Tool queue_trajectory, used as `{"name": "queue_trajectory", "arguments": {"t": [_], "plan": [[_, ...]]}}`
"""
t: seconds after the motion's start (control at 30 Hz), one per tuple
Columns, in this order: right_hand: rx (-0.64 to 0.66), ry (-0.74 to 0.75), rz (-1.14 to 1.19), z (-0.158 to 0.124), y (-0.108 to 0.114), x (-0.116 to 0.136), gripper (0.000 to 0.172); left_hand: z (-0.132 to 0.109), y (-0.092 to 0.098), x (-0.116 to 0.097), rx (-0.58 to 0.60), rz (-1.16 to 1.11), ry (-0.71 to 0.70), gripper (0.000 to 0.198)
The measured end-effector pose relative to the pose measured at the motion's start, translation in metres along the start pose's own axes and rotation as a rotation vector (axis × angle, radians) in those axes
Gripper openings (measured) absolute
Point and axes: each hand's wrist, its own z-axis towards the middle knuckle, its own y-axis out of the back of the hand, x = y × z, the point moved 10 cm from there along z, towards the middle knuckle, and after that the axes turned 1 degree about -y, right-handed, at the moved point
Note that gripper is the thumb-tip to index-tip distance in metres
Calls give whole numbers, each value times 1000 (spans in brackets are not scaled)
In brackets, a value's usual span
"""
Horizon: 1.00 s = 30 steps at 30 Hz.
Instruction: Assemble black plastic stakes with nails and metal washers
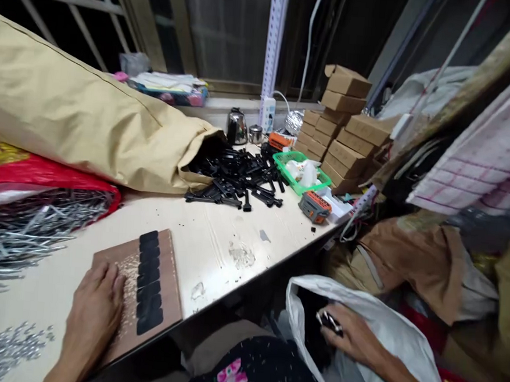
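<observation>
My left hand (97, 302) rests on a brown board (172, 278), its fingers bent and close together beside small beige bits (130, 281); whether they pinch something is hidden. A row of flat black pieces (149, 282) lies along the board, just right of these bits. My right hand (347, 331) is closed around a small bundle of black and silver parts (329, 322), too blurred to name exactly. It is over the mouth of a white sack (386, 316), whose inside looks dark.
Long silver screws (24, 239) spill from a red bag, with small shiny metal parts (12, 348) nearer me. Black plastic parts (238, 175) pour from a beige sack (111, 128). Behind stand a green basket (299, 188), an orange-grey battery pack (315, 207) and cardboard boxes (345, 151).
</observation>
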Motion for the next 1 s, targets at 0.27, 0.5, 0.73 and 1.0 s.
{"name": "queue_trajectory", "arguments": {"t": [0.27,0.5,0.73,1.0], "plan": [[-264,74,52,70,60,38,23,-14,4,10,-62,-52,61,45],[-307,67,-100,276,80,126,35,-21,1,24,-55,-110,146,48],[-364,111,-22,300,72,137,19,-14,66,-41,-217,-301,149,55],[-4,354,717,220,57,201,26,58,61,-190,13,-1158,129,38]]}}
